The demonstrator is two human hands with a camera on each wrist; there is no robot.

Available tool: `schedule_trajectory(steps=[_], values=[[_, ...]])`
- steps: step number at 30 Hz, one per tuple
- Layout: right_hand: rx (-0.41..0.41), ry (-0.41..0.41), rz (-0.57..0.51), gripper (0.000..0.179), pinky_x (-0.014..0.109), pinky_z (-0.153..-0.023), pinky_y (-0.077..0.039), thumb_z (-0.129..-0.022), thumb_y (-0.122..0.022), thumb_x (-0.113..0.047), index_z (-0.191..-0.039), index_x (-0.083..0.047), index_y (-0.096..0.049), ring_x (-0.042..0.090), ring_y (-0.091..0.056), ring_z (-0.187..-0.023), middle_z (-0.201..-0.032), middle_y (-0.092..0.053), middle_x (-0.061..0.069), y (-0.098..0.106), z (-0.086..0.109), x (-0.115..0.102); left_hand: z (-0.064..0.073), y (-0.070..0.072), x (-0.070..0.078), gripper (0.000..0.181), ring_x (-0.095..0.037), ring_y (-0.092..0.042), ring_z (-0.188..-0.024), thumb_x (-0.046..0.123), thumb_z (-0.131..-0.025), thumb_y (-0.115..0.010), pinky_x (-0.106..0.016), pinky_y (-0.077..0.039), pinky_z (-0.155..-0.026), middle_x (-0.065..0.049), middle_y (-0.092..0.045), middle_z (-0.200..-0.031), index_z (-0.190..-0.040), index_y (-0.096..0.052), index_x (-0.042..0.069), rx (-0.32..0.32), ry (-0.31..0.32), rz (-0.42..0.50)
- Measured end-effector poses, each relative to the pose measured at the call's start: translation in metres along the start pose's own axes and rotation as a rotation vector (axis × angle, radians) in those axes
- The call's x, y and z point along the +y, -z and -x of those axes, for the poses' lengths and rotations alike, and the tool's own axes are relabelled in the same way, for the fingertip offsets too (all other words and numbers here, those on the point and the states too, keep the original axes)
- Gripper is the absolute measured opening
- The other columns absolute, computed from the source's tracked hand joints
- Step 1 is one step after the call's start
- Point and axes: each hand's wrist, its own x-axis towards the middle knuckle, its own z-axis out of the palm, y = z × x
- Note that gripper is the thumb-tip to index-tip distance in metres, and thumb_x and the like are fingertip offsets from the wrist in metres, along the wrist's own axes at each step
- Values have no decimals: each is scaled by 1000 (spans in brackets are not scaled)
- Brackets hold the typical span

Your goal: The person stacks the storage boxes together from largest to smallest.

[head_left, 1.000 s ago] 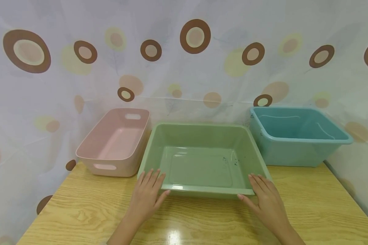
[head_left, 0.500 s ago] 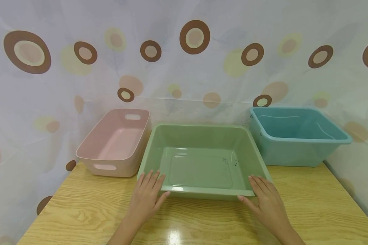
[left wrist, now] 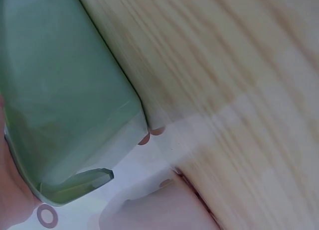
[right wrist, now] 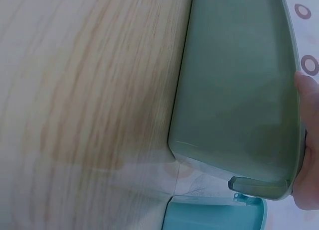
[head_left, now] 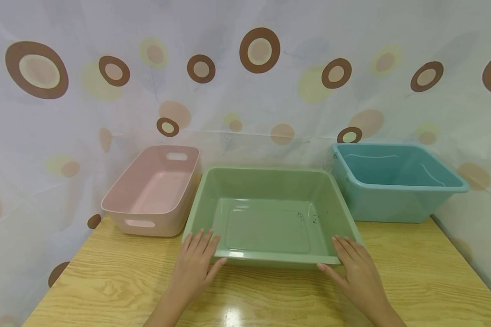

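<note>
At the near corners of the green tub (head_left: 270,227), left hand (head_left: 194,263) and right hand (head_left: 357,268) rest equally close, fingers straight. Its long axis runs between them.

no legible text, no readable labels or numbers

A pink bin (head_left: 167,220) and blue bin (head_left: 397,204) flank the green basin (head_left: 266,229), open above.

A wood-grained bench (head_left: 266,297) carries a pink basket (head_left: 167,222) at left, a green tub (head_left: 278,260) mid-bench and a blue tub (head_left: 393,204) at far right; whether the tubs touch, I can't tell.
</note>
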Motion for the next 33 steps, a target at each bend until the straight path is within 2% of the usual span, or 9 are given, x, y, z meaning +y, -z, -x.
schedule_trajectory(steps=[6, 14, 25, 33], values=[[-11, -3, -1, 67, 39, -107, -28, -75, -68, -42, -120, 7, -55, 37, -50, -113, -122, -57, 22, 1, 2, 0, 1, 1, 1, 63, -36, -56, -109, 51, -97, -20, -53, -42, -95, -17, -62, -115, -114, -60, 5, -6, 6, 5], [2, 6, -3, 67, 39, -107, -28, -76, -68, -42, -119, 7, -56, 37, -50, -112, -121, -57, 22, 2, 2, -1, 1, 2, 2, 63, -36, -56, -109, 51, -97, -20, -53, -41, -95, -17, -62, -115, -115, -60, 5, -12, 5, 1], [-15, -7, -6, 67, 40, -101, -31, -75, -69, -42, -119, 6, -56, 36, -51, -112, -121, -57, 21, 4, 1, -2, 1, 5, 3, 60, -36, -54, -113, 50, -96, -26, -52, -39, -99, -18, -59, -119, -117, -59, 5, -67, 36, 18], [-15, -2, -6, 66, 45, -95, -35, -75, -69, -42, -118, 7, -56, 36, -51, -112, -121, -57, 22, 5, 0, -3, 0, 5, 2, 60, -37, -53, -114, 51, -96, -25, -52, -37, -101, -18, -59, -120, -117, -59, 5, -71, 31, 23]])
